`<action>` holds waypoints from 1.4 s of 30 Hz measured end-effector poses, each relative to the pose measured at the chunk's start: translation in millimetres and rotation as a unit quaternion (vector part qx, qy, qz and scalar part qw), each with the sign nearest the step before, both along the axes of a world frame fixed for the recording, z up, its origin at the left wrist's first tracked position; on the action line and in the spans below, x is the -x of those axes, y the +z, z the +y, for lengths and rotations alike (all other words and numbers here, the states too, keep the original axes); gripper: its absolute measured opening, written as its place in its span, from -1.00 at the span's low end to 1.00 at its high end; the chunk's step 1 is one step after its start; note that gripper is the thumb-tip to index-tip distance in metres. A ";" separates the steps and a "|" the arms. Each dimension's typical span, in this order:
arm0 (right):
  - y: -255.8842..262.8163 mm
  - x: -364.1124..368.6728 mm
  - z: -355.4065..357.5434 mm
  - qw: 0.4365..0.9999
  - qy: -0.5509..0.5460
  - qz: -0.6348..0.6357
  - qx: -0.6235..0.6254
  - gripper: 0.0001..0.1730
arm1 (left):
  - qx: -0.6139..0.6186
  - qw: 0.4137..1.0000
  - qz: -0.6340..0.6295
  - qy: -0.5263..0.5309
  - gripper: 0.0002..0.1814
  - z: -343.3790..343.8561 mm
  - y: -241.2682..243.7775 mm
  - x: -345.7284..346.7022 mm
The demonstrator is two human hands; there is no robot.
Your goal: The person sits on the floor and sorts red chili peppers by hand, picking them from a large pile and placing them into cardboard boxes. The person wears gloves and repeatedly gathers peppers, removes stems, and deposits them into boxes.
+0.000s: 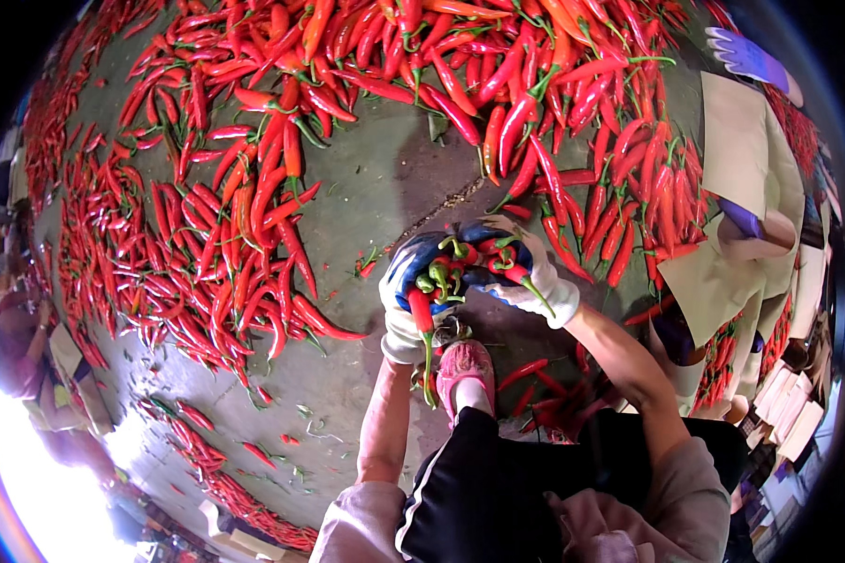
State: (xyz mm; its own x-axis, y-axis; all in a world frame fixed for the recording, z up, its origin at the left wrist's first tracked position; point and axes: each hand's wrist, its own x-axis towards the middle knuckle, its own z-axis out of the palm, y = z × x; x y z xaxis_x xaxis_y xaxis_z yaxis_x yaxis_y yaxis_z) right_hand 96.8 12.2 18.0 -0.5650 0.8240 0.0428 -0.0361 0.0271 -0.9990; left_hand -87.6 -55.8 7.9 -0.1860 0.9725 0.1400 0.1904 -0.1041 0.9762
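Both hands wear white knit gloves with blue-coated palms. My left hand [410, 292] curls around a bunch of red chili peppers [420, 310], their green stems pointing up and towards me; one hangs down with a long stem. My right hand [535, 271] closes on more red chilies [503, 259] beside it, one long stem sticking out over the palm. The two hands almost touch, above a pink shoe [467, 369]. How many peppers each holds is hidden by the fingers.
Large heaps of red chilies lie on the concrete floor ahead [465, 63] and to the left [176, 260]. Tan paper-lined containers [736, 141] with chilies stand at the right, a purple glove [753, 60] beyond them. Another person [17, 345] sits at the far left.
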 end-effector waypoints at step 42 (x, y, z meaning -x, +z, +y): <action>130.1 -341.9 -179.1 0.604 -0.537 0.541 0.233 -0.63 | 0.059 0.663 0.283 -0.691 -0.48 76.1 188.6 -500.9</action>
